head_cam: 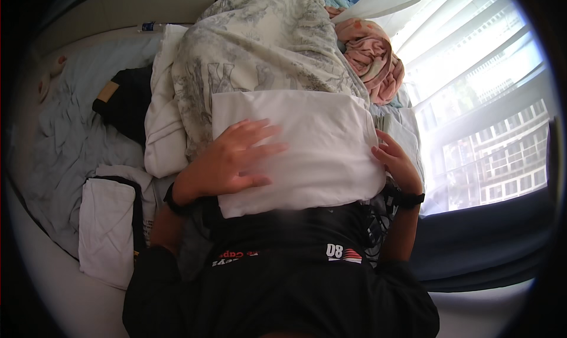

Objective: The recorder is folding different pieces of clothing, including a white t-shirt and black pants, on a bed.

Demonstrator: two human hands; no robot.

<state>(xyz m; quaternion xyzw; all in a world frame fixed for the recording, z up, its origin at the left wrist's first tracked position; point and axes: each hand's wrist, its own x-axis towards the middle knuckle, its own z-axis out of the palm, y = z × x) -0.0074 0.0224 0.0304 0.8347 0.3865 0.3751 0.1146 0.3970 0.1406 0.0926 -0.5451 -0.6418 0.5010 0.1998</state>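
Observation:
A folded white cloth (319, 161), perhaps a garment, lies in front of my body, its far part over a patterned blanket (266, 50). My left hand (239, 156), slightly blurred, is spread over the cloth's left part with its fingers apart; whether it touches the fabric is unclear. At the cloth's right edge is my right hand (393, 158), thumb and fingertips at the border. Whether those fingers pinch the fabric cannot be told.
Left of the blanket lie a thick folded white textile (164, 138) and a black garment (126, 101). Nearer, at left, is a smaller folded white cloth (106, 227). A rolled pink textile (370, 57) lies at back right, beside the sheer curtain (469, 130). Cables (376, 231) show near my right forearm.

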